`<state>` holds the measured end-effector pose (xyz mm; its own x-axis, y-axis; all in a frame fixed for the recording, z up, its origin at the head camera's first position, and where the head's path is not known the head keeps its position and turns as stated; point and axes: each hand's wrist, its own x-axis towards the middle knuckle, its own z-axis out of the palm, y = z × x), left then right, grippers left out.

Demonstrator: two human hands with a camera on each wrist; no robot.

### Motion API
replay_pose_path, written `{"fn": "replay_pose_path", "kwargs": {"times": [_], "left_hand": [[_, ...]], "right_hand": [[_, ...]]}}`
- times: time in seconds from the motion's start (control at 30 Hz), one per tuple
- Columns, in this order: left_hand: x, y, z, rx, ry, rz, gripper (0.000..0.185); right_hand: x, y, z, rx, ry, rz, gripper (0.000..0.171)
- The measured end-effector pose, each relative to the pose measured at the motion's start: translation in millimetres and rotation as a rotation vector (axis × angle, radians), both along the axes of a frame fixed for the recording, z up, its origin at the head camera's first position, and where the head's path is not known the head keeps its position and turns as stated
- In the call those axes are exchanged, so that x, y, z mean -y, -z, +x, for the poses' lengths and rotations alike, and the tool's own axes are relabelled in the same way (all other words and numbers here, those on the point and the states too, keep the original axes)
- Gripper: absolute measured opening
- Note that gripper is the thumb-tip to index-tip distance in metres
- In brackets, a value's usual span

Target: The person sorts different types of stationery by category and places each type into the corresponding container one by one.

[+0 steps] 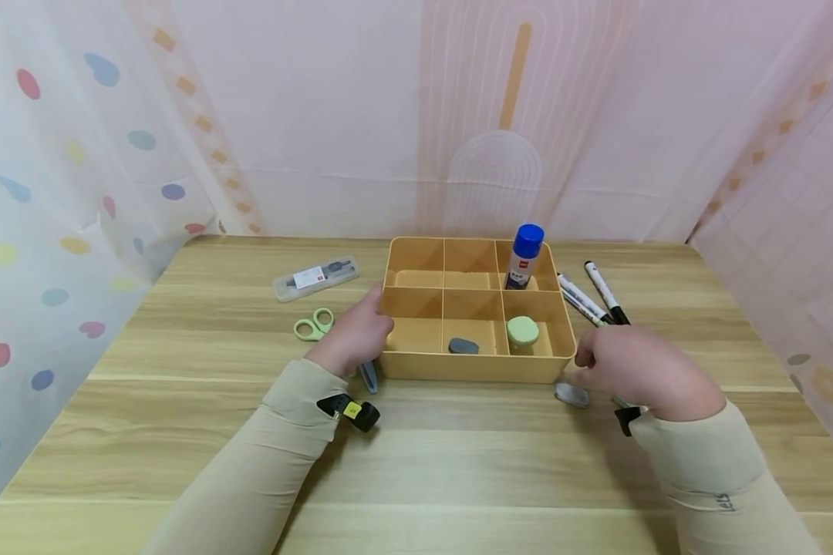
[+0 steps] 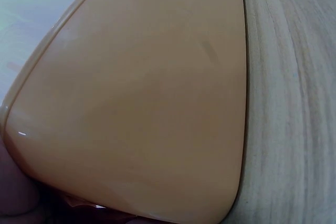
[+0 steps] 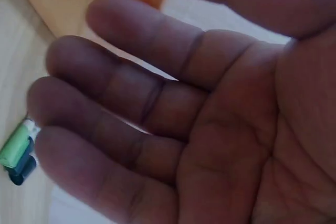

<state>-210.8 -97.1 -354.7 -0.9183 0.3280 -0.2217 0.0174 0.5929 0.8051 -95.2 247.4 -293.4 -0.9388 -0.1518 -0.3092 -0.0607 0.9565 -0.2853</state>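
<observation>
A yellow-orange box (image 1: 473, 368) with several compartments stands on the table. My left hand (image 1: 356, 333) grips its left wall at the rim; in the left wrist view the box side (image 2: 142, 93) fills most of the picture. A blue-capped glue stick (image 1: 524, 258) stands in the back right compartment. Below it, the front right one holds a light green round-topped thing (image 1: 523, 330). A flat dark grey piece (image 1: 463, 346) lies in the front middle one. Beside the box's front right corner is my right hand (image 1: 649, 370), its fingers (image 3: 152, 87) loosely bent around nothing.
Green-handled scissors (image 1: 305, 330) and a clear case with a compass (image 1: 315, 278) lie left of the box. A slim blue-grey thing (image 1: 368, 377) pokes out by my left wrist. Several markers (image 1: 605, 289) lie at right, and a small grey piece (image 1: 571, 395) below my right hand.
</observation>
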Motion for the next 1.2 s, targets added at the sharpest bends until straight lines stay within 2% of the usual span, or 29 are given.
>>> {"fn": "replay_pose_path", "kwargs": {"times": [0.13, 0.3, 0.47, 0.57, 0.67, 0.97, 1.2], "left_hand": [[0, 1.4, 0.2, -0.006, 0.005, 0.019, 0.069], [-1, 3.4, 0.9, -0.006, 0.002, 0.029, 0.068], [-1, 3.7, 2.1, -0.014, 0.003, 0.019, 0.070], [-1, 3.8, 2.5, -0.010, 0.003, 0.027, 0.071], [0, 4.0, 2.9, -0.009, 0.002, 0.029, 0.070], [0, 2.9, 3.4, -0.023, 0.008, 0.023, 0.068], [1, 1.4, 3.9, -0.025, 0.009, 0.024, 0.068]], "right_hand": [[2, 8.9, -0.4, 0.037, 0.013, -0.004, 0.024], [4, 16.6, -0.6, 0.054, 0.001, 0.011, 0.040], [6, 28.0, -3.0, 0.093, -0.002, 0.002, 0.025], [6, 35.2, -5.4, 0.112, -0.010, -0.003, 0.029], [6, 39.7, -7.2, 0.111, -0.016, -0.015, 0.027], [9, 42.2, -9.2, 0.137, 0.012, -0.013, 0.013], [8, 43.2, -10.4, 0.118, 0.005, -0.027, 0.009]]}}
